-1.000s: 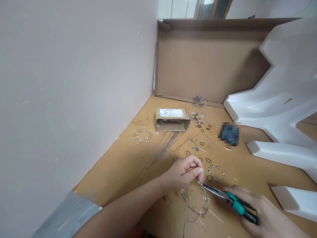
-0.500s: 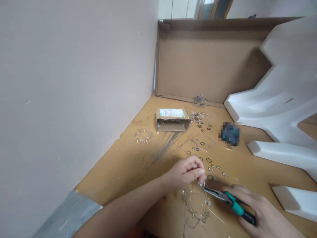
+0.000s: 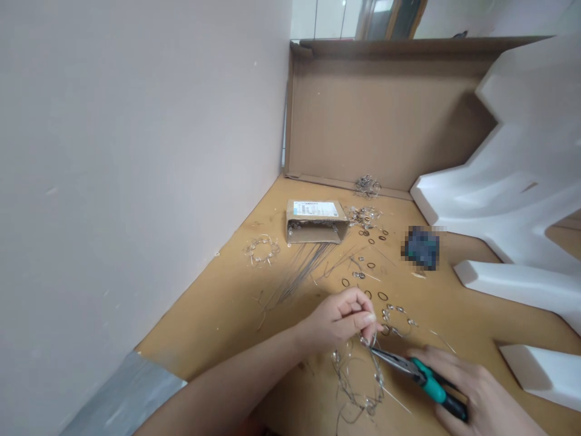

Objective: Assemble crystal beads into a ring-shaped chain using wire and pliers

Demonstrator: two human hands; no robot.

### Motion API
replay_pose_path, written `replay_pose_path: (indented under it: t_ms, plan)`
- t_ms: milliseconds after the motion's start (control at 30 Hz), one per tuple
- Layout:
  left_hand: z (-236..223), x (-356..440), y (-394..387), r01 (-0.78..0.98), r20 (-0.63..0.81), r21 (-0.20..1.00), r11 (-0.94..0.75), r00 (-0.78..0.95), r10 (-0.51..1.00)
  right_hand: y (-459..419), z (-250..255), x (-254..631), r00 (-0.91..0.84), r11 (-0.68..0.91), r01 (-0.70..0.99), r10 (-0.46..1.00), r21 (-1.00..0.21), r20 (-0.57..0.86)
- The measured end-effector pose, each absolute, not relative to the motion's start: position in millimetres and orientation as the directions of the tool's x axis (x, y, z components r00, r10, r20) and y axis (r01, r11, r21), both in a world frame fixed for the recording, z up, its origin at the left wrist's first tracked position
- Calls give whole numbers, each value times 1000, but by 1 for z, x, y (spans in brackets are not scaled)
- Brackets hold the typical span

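Note:
My left hand [image 3: 347, 318] pinches the top of a wire ring with clear beads [image 3: 376, 375], which hangs below the fingers with loose wire ends sticking out. My right hand [image 3: 472, 381] is wrapped round the green and black handles of needle-nose pliers [image 3: 431, 381]. The pliers' tips meet the wire just under my left fingertips; whether the jaws are fully closed is too small to tell. Close by on the table lies another beaded wire ring [image 3: 399, 309], with several dark small rings [image 3: 383, 296] around it.
An open cardboard box [image 3: 318, 212] with a label stands beyond a bundle of straight wires [image 3: 304, 272]. A third beaded ring [image 3: 262, 250] lies to the left. Wire piles [image 3: 363, 216] sit beside the box. White foam pieces [image 3: 512, 272] line the right; a pale wall [image 3: 136, 151] bounds the left.
The pliers' tips have shifted slightly at the wire, and the left fingers have turned a little. Both hands keep their hold.

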State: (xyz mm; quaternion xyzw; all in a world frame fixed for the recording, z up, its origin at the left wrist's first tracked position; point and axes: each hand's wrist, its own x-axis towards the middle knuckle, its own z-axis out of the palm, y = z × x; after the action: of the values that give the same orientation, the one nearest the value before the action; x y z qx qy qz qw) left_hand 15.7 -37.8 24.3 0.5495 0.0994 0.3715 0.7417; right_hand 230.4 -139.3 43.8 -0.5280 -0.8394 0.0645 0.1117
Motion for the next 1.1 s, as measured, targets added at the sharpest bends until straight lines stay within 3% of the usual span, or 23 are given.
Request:
replay_pose_path:
  t_ms: [300, 600, 933, 1100]
  plan:
    - [28, 15, -39, -433, 252, 894, 117, 700, 668, -141, 53, 225, -389, 399, 886, 917, -238, 88]
    - [26, 11, -39, -317, 305, 942, -113, 667, 680, -140, 52, 225, -371, 366, 862, 927, -350, 56]
    - [32, 5, -39, -172, 416, 896, -410, 650, 636, -141, 52, 227, -415, 405, 876, 910, -261, 19]
    - [37, 3, -38, -27, 499, 769, -639, 649, 574, -144, 47, 239, -411, 429, 898, 898, -102, 156]
